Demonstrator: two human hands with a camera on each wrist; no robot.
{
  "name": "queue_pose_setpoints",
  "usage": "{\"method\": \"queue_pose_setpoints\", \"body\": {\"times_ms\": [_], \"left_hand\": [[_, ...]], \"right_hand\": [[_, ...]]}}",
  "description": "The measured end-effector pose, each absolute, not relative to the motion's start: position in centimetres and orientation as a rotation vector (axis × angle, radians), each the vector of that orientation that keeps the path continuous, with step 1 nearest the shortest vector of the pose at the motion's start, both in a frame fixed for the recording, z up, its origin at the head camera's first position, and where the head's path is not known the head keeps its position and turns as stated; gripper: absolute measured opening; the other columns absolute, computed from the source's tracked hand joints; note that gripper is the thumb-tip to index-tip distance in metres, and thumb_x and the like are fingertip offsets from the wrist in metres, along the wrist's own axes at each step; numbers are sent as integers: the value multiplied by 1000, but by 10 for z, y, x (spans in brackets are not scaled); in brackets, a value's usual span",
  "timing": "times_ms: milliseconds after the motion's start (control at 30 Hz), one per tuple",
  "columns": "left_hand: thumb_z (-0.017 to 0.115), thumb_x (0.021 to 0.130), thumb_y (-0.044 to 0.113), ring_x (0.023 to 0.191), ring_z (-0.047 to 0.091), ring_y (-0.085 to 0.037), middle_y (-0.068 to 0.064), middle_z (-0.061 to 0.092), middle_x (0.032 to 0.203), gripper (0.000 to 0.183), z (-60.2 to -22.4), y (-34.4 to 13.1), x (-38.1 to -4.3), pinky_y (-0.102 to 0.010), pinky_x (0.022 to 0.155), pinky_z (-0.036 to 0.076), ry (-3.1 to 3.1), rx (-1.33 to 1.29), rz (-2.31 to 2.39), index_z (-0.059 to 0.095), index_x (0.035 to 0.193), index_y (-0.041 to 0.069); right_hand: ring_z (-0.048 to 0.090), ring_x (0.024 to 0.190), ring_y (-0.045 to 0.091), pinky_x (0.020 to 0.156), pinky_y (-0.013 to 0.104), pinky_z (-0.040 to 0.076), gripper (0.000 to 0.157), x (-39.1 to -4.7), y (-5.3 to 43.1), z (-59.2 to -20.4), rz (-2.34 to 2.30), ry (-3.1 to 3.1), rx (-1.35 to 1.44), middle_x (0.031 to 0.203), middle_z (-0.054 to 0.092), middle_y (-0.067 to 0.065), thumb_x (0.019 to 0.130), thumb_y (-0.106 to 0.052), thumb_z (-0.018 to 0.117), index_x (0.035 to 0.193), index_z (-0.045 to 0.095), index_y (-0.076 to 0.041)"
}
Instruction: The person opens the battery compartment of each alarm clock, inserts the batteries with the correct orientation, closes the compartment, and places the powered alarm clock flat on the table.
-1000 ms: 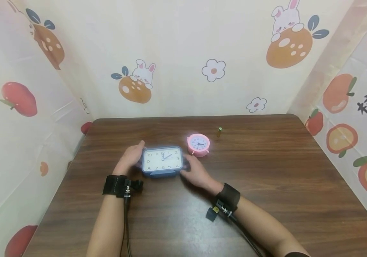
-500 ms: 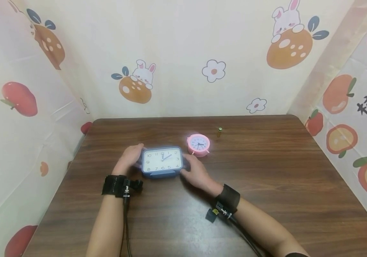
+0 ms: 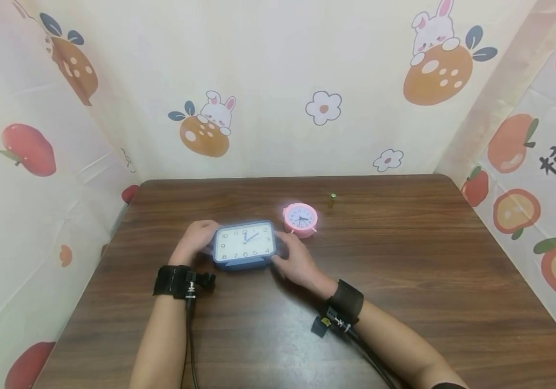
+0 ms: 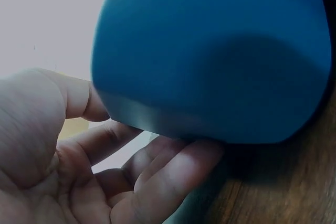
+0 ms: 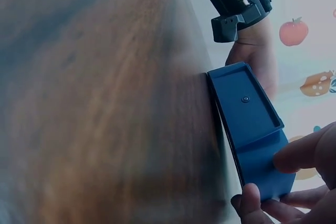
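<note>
A blue rectangular alarm clock (image 3: 245,243) with a white face is between the two hands in the head view, face up towards the camera. My left hand (image 3: 196,240) grips its left end; the left wrist view shows fingers (image 4: 168,177) curled against the edge of the blue casing. At the right end my right hand (image 3: 299,262) holds it, with one digit pressing the blue side that bears a screw in the right wrist view. Fingers behind the casing are partly hidden. A round pink alarm clock (image 3: 300,219) stands just beyond the right hand, apart from it.
A small greenish-topped bottle-like item (image 3: 333,200) stands near the back of the brown wooden table (image 3: 404,259). Printed curtains (image 3: 268,70) enclose the back and sides. Black wrist straps with cables (image 3: 190,319) trail along both forearms.
The upper part of my left hand has lowered slightly at the blue clock's left end. The clock has shifted a tiny bit left. The pink clock stays where it was.
</note>
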State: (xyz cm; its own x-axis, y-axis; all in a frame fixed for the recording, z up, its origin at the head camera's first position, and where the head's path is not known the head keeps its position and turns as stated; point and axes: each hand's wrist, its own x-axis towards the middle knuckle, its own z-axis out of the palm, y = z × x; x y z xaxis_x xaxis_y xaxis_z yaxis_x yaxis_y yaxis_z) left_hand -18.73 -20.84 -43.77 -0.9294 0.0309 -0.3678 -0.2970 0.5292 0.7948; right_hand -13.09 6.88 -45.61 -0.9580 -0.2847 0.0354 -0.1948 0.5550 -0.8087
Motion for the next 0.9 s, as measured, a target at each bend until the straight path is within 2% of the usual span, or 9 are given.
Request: {"method": "queue_pose_setpoints", "body": {"times_ms": [167,267,533,667,900], "left_hand": [[48,96,40,95,60,-27,-15,61,113,42,-439,-206,-189,-32,70,56,2388,-252,1404,62,121,9],[48,96,41,96,60,-27,-15,61,115,44,-439,-204,-189,-32,71,57,2368,-255,1432,61,123,9],[46,97,39,97,61,-27,-15,60,115,43,-437,-197,-186,-32,74,57,2336,-255,1463,60,124,8],[44,98,38,97,60,-26,-14,59,115,43,-440,-195,-188,-31,76,57,2320,-258,1459,59,127,8],[40,100,32,94,58,-24,-13,59,114,42,-446,-189,-192,-30,75,56,2288,-247,1486,57,130,8]], "right_hand": [[44,134,25,111,44,38,63,-129,70,-450,-1396,2700,-427,143,47,11,85,-9,67,143,43,-9],[47,130,26,109,44,40,63,-129,71,-445,-1424,2727,-456,141,49,12,84,-8,67,143,43,-8],[58,108,20,88,32,54,62,-129,74,-435,-1533,2737,-508,131,52,10,82,-6,69,140,48,-11],[58,105,17,79,27,54,54,-129,76,-432,-1592,2737,-564,132,53,6,84,-7,68,135,53,-13],[58,99,16,76,26,54,45,-130,79,-426,-1655,2780,-694,127,58,6,85,-7,68,129,58,-12]]}}
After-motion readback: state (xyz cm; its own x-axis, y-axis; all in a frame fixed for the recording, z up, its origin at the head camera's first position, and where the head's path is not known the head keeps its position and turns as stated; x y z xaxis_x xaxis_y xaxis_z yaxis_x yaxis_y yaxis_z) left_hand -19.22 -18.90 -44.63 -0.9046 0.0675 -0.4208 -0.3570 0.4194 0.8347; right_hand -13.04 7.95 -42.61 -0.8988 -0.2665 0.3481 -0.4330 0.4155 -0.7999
